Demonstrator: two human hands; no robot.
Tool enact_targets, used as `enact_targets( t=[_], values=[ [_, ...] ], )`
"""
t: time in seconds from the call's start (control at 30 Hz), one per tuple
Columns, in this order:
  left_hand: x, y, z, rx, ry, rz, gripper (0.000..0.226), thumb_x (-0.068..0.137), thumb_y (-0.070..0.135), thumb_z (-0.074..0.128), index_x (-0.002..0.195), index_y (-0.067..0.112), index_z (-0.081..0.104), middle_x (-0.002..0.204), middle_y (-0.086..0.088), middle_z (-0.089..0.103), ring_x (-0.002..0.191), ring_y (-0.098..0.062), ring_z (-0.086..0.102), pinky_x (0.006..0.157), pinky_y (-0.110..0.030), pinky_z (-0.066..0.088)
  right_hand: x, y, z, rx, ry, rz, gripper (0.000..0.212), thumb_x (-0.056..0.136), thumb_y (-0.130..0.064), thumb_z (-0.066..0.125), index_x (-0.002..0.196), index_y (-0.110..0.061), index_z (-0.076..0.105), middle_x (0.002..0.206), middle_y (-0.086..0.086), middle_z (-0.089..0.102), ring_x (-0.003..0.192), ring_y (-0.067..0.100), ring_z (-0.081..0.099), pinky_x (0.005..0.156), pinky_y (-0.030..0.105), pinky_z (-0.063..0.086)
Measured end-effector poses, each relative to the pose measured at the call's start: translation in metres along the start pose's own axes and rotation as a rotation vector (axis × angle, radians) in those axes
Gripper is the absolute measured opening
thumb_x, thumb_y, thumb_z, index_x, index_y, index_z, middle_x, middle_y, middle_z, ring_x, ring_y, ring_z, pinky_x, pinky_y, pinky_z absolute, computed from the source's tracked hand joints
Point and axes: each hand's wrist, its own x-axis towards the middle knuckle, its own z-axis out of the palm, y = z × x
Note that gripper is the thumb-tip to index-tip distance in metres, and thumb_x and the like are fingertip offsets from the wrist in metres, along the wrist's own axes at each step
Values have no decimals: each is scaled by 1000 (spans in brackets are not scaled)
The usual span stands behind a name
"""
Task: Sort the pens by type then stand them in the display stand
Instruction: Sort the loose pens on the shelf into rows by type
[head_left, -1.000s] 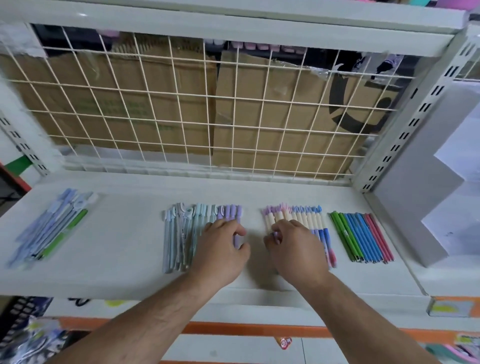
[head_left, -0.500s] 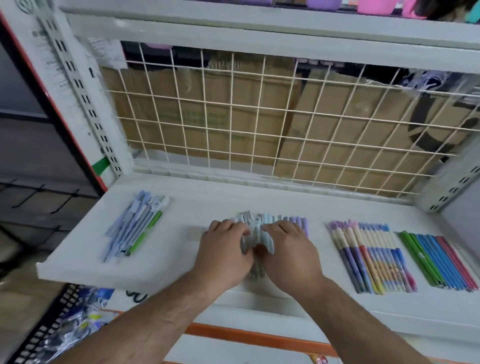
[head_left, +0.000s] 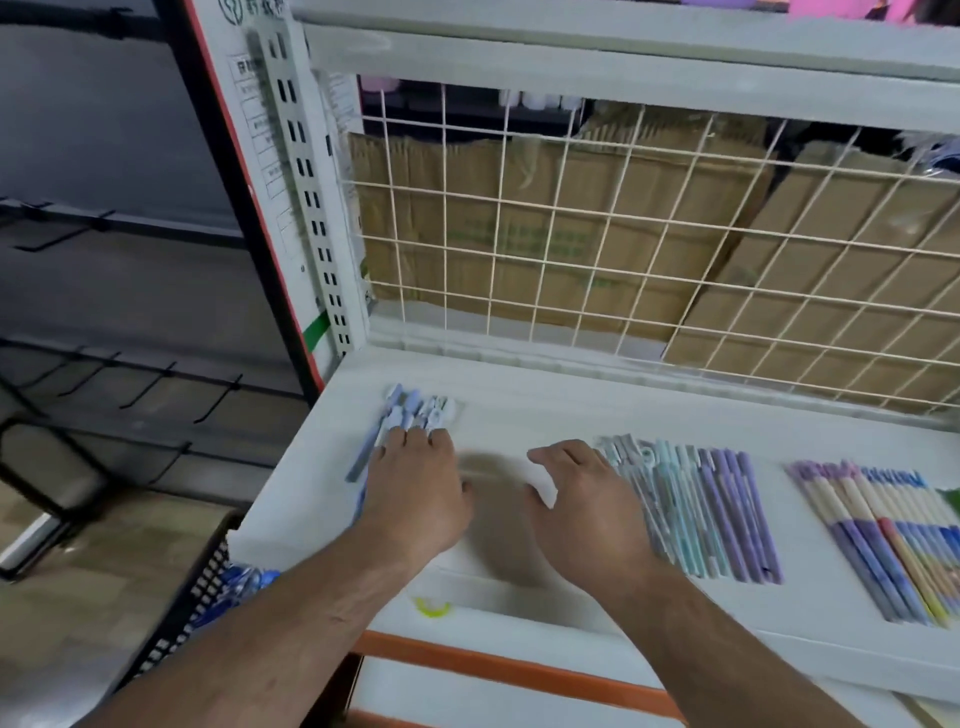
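Your left hand (head_left: 415, 488) lies flat-fingered on the loose blue pens (head_left: 408, 413) at the shelf's (head_left: 524, 410) left end, right hand (head_left: 587, 509) spread and empty; light, stiff and likely to roll, so gather them mid-barrel.

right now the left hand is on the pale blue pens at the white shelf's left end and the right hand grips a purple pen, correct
Only the grip is wrong: the head view shows the right hand open, holding nothing, beside the teal and purple pens. The left hand does rest on the pale blue pens.
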Motion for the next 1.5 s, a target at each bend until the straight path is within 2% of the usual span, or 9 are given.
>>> enact_targets(
  t=[0.23, 0.37, 0.57, 0.87, 1.1, 1.23, 1.3, 1.37, 1.5],
  values=[
    [18, -8, -2, 128, -78, 6, 36, 87, 39, 56, 110, 12, 58, 104, -7, 64, 99, -25, 59, 86, -34, 43, 5, -1, 5, -9, 23, 31, 31, 85, -27, 71, 115, -19, 72, 115, -3, 68, 99, 23, 68, 77, 35, 58],
    [24, -6, -4, 161, -124, 40, 31, 90, 34, 53, 110, 11, 59, 106, -7, 64, 102, -23, 58, 89, -33, 40, 9, 1, 9, 19, 40, 47, 30, 84, -28, 71, 112, -20, 72, 110, -5, 68, 92, 21, 69, 69, 33, 58],
    [33, 3, -6, -49, -257, -51, 23, 90, 18, 58, 111, 10, 58, 107, -7, 66, 98, -24, 65, 66, -29, 41, 9, 5, 10, 24, 37, 59, 27, 85, -32, 69, 111, -24, 72, 108, -9, 68, 86, 15, 70, 66, 23, 48],
    [35, 10, -12, -63, -344, 0, 11, 85, 15, 57, 80, 19, 47, 81, 0, 56, 74, -22, 53, 62, -28, 39, 5, 8, 9, 31, 33, 48, 26, 83, -32, 69, 107, -25, 73, 101, -10, 70, 78, 12, 69, 67, 22, 49],
    [29, 16, -14, 30, -382, 95, 21, 87, 5, 55, 106, 12, 60, 103, -6, 67, 97, -26, 65, 70, -31, 40, -1, 5, 5, 15, -6, 90, 24, 87, -35, 66, 110, -27, 72, 101, -12, 70, 81, 10, 67, 69, 22, 46],
    [28, 17, -15, -146, -374, 45, 13, 88, 8, 48, 100, 11, 51, 83, -1, 57, 84, -22, 57, 70, -27, 37, -6, 5, -2, 54, -34, 165, 23, 89, -34, 66, 110, -27, 72, 100, -11, 70, 80, 10, 66, 74, 27, 52],
    [28, 23, -16, -316, -403, 28, 2, 90, 11, 44, 90, 13, 45, 77, 1, 49, 72, -17, 51, 57, -26, 35, -10, 6, -6, 81, -51, 201, 22, 89, -34, 66, 110, -27, 72, 97, -12, 69, 78, 8, 64, 76, 27, 52],
    [28, 33, -17, -520, -460, -6, 13, 94, 17, 41, 82, 15, 43, 80, -2, 52, 66, -16, 50, 50, -28, 32, -13, 7, -11, 110, -65, 254, 22, 89, -37, 66, 109, -30, 71, 94, -16, 68, 76, 4, 61, 73, 22, 49],
    [24, 60, -20, -999, -537, -65, 16, 94, 20, 44, 80, 13, 43, 79, -4, 45, 68, -21, 40, 61, -31, 31, -17, 15, -23, 218, -98, 349, 26, 90, -40, 67, 114, -32, 69, 87, -22, 66, 73, -3, 61, 69, 19, 51]
  ],
)
